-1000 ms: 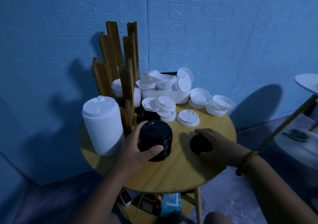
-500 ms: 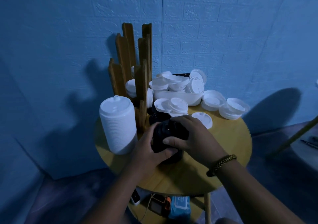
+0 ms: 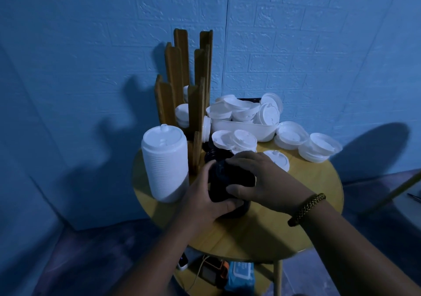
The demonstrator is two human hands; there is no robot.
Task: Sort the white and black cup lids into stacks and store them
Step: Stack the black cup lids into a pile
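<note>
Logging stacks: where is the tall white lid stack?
Head view: the tall white lid stack stands left on the table, beside the wooden rack, near the left hand.

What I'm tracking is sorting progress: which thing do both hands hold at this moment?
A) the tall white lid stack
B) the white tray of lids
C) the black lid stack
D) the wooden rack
C: the left hand and right hand both curl around the black lid stack; the tall white lid stack stands to its left.
</note>
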